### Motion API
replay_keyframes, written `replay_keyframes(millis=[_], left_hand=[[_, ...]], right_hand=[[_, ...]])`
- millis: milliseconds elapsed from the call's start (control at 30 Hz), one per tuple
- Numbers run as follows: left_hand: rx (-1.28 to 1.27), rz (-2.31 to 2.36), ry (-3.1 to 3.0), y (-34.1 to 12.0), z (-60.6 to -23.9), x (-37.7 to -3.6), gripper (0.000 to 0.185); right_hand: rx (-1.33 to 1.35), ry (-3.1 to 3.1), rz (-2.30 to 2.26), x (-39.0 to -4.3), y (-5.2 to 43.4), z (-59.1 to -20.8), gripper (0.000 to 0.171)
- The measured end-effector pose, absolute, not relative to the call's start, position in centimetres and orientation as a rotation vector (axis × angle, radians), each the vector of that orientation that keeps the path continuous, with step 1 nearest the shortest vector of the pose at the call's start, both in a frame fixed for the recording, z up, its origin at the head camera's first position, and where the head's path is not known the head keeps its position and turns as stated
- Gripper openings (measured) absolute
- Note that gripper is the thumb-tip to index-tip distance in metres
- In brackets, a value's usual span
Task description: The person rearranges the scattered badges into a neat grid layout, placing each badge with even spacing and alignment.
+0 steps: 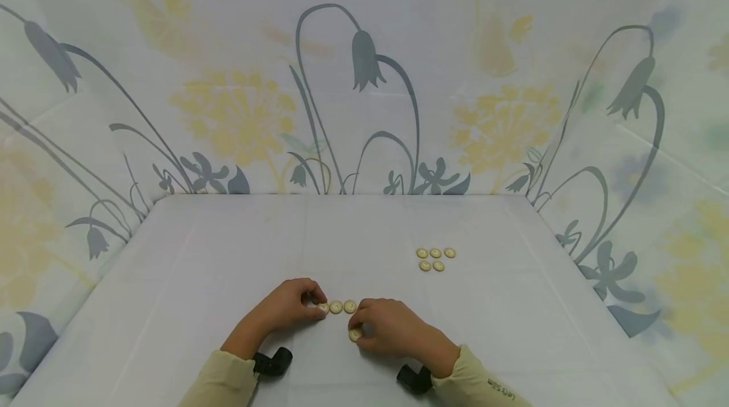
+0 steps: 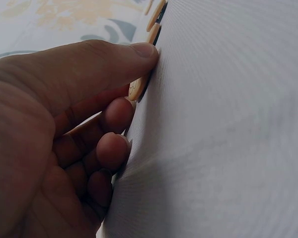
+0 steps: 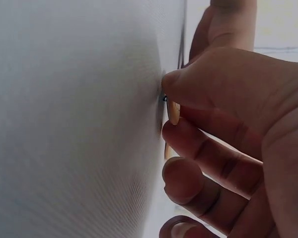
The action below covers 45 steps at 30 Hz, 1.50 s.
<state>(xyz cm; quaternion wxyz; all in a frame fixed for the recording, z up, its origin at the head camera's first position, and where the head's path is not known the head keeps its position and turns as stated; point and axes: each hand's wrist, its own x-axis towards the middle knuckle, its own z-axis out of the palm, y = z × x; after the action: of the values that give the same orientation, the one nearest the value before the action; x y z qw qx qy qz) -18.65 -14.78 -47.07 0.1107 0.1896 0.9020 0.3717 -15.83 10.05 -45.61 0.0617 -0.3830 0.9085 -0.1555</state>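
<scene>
Pinching: we have the right hand (image 1: 393,328) nearly closed, thumb and fingertips on the near disc (image 1: 355,335).
Row (image 1: 336,307): three discs, running left to right; the near disc sits apart, just our side of its right end.
Left hand (image 1: 285,309): nearly closed, gripping the leftmost disc (image 1: 323,308).
Five others (image 1: 435,253): beyond, rightward; right hand nearer.

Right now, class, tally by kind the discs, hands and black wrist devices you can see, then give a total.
Pale yellow discs: 9 visible (5 in the far group, 3 in the near row, 1 in the fingers of the right hand)
Hands: 2 (the right hand and the left hand)
Black wrist devices: 2
Total: 13
</scene>
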Motion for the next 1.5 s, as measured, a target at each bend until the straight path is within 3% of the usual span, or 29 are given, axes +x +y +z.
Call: replay_keyframes(millis=[1500], left_hand=[[0.542,1.101,2.649,-14.8,-47.1,-18.5,0.016]], right_hand=[[-0.928,2.861,-0.8,-19.4,15.6,-44.1,0.022]])
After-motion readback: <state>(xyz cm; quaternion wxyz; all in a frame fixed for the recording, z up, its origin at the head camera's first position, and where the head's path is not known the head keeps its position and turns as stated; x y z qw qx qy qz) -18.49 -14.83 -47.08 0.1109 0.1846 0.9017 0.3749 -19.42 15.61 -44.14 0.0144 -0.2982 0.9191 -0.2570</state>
